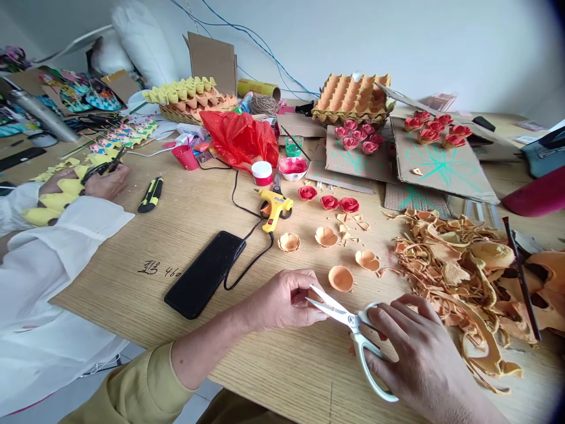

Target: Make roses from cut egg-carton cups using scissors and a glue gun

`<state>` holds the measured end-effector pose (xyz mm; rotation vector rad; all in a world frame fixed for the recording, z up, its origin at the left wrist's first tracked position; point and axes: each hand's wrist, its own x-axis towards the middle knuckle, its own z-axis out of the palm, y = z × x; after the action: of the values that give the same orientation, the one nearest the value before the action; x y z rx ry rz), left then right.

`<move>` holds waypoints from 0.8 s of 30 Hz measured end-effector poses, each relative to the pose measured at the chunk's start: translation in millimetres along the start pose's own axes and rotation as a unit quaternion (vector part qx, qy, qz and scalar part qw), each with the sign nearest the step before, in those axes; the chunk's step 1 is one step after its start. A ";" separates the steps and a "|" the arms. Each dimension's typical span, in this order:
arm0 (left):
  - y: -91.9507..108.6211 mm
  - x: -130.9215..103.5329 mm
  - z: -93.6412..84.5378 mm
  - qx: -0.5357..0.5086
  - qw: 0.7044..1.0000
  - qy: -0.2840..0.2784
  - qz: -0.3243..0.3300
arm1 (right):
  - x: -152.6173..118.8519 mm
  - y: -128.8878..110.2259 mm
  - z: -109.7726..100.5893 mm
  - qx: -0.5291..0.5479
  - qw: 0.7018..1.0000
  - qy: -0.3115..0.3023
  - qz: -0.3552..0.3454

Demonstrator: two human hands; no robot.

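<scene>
My right hand (415, 341) is closed round the pale-handled scissors (352, 320), whose blades are parted and point left. At their tips, my left hand (286, 299) has its fingers pinched together; whatever they hold is hidden. Just beyond the hands lie an orange cup (341, 278) and several petal-edged orange pieces, one of them a scalloped cup (326, 237). Behind these stand red paper-like roses (349, 205). A yellow glue gun (274, 209) rests beside a black phone (205, 274).
A heap of orange scraps (454, 265) covers the right side. Cardboard sheets (441, 165) with red flowers lie behind, near egg trays (351, 97). On the left, a person's hand (107, 179) holds dark scissors near a yellow-black cutter (150, 194). A red bag (242, 138) sits mid-table.
</scene>
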<state>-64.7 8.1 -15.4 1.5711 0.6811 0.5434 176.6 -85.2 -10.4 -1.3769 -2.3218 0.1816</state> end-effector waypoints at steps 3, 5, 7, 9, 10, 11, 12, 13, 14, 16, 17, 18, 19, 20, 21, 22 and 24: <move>0.2 -1.8 0.2 -0.014 1.000 -0.002 0.005 | 1.5 -1.5 -1.0 -0.025 1.000 -0.001 0.009; 0.7 -2.6 0.6 -0.017 1.000 -0.002 0.004 | 2.2 -2.6 -1.3 -0.041 0.999 0.004 0.011; 1.4 -2.7 0.7 -0.015 1.000 -0.002 0.002 | 2.1 -2.9 -1.3 -0.049 0.999 0.009 0.008; 2.0 -2.2 0.7 -0.015 1.000 -0.002 0.003 | 1.4 -2.6 -0.9 -0.044 0.999 0.011 0.000; 2.3 -1.8 0.7 -0.016 1.000 -0.001 0.006 | 0.9 -2.2 -0.5 -0.039 0.999 0.011 -0.003; 2.5 -1.5 0.6 -0.018 1.000 0.000 0.009 | 0.5 -1.8 0.0 -0.033 0.999 0.012 -0.007; 2.6 -1.3 0.6 -0.021 1.000 0.001 0.012 | 0.1 -1.4 0.6 -0.027 0.999 0.011 -0.011; 2.5 -1.2 0.5 -0.023 1.000 0.002 0.015 | -0.3 -1.0 1.2 -0.022 1.000 0.011 -0.014; 2.3 -1.3 0.4 -0.024 1.000 0.003 0.016 | -0.6 -0.5 1.8 -0.017 1.000 0.014 -0.018; 1.7 -1.9 0.1 -0.020 1.000 0.001 0.016 | -1.4 0.5 3.0 -0.008 0.999 0.024 -0.026; 1.4 -2.3 0.0 -0.015 1.000 -0.001 0.015 | -2.0 1.1 3.5 -0.003 0.999 0.029 -0.030; 1.1 -2.6 -0.2 -0.009 1.000 -0.004 0.014 | -2.9 1.9 3.8 0.001 0.999 0.031 -0.033; 0.8 -2.9 -0.4 -0.003 1.000 -0.005 0.012 | -3.9 2.7 4.1 0.007 0.999 0.032 -0.037; 0.7 -2.9 -0.6 0.004 1.000 -0.006 0.010 | -5.1 3.6 4.2 0.012 0.999 0.029 -0.040; 0.6 -2.8 -0.8 0.009 1.000 -0.005 0.007 | -6.4 4.7 4.3 0.017 0.999 0.023 -0.043; 0.7 -2.5 -1.0 0.013 1.000 -0.003 0.005 | -7.7 5.9 4.3 0.020 0.999 0.019 -0.046; 1.1 -1.5 -1.5 0.018 1.000 0.005 0.006 | -9.5 8.4 4.0 0.016 0.999 0.021 -0.045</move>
<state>-66.7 8.1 -14.1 1.6087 0.6928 0.5511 185.5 -88.8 -19.6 -1.2464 -2.3310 0.1603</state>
